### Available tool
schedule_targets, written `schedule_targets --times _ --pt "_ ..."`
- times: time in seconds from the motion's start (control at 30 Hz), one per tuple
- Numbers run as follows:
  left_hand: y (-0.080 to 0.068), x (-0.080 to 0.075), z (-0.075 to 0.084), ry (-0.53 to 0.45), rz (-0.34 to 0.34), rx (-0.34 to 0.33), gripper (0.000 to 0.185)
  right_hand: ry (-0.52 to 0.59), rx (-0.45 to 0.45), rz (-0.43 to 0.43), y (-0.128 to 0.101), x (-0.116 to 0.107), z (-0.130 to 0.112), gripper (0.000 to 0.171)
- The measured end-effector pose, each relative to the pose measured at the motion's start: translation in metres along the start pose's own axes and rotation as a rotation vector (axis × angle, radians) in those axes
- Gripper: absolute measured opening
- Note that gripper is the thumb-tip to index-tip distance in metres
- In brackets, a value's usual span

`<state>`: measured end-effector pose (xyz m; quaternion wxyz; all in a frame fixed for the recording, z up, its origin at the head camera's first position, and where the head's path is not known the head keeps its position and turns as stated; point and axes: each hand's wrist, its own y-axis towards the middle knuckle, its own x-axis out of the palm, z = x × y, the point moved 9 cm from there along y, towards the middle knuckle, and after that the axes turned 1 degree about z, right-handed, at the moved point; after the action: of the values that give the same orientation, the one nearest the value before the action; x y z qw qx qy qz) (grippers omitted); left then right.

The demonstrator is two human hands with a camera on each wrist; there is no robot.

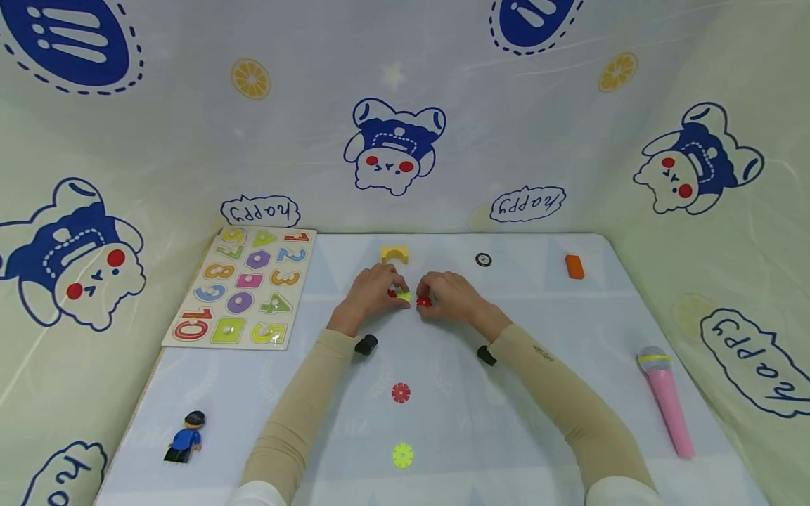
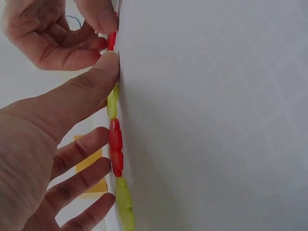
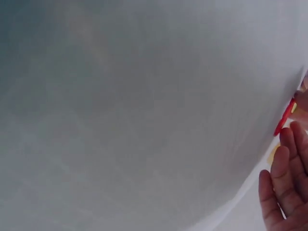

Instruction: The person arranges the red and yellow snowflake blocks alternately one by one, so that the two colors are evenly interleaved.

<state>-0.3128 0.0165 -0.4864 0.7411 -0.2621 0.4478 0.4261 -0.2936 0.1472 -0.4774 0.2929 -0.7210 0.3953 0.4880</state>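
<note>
Between the 2 hands, near the middle of the mat [image 1: 443,422], lies a short row of flat red and yellow-green flower-shaped pieces [image 1: 405,296]. The left hand [image 1: 370,295] has its thumb [image 2: 91,86] pressed onto the row, with the other fingers curled loosely beside it. The right hand [image 1: 451,295] pinches a red piece [image 1: 423,301] at the row's end between thumb and fingertips. Nearer the person, a loose red flower piece [image 1: 401,393] and a yellow-green one [image 1: 402,455] lie apart on the mat. Beyond the hands sit a yellow arch block [image 1: 394,254], a black ring [image 1: 484,259] and an orange block [image 1: 574,266]. A number puzzle board [image 1: 243,284] lies far left, a toy figure [image 1: 186,437] near left, a pink microphone [image 1: 667,400] right
</note>
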Motion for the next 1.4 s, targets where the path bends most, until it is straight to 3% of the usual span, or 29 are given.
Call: schedule_targets --times 0.2,0.47,0.73,1.1,1.2,1.3,1.4 --pt "-0.001 0.000 0.002 0.004 0.001 -0.002 0.029 0.075 0.087 0.032 -0.010 -0.005 0.011 0.040" --pt "-0.002 -0.003 0.003 0.012 0.008 0.001 0.029 0.074 0.050 0.013 -0.014 -0.003 0.010 0.028" --pt "0.000 0.001 0.004 0.007 0.003 0.007 0.029 0.000 0.078 -0.011 -0.007 0.002 0.007 0.029" --pt "0.003 -0.001 0.008 0.027 -0.006 0.025 0.031 0.021 0.105 -0.001 -0.007 -0.004 0.008 0.035" --pt "0.004 -0.002 0.009 0.030 -0.024 0.026 0.034 0.047 0.023 0.031 -0.013 -0.008 -0.006 0.038" --pt "0.004 -0.002 0.012 0.027 -0.033 0.054 0.034 0.099 -0.208 0.059 -0.029 -0.008 -0.041 0.034" --pt "0.005 -0.001 0.016 0.028 -0.047 0.080 0.039 0.078 -0.431 -0.015 -0.055 0.007 -0.089 0.039"
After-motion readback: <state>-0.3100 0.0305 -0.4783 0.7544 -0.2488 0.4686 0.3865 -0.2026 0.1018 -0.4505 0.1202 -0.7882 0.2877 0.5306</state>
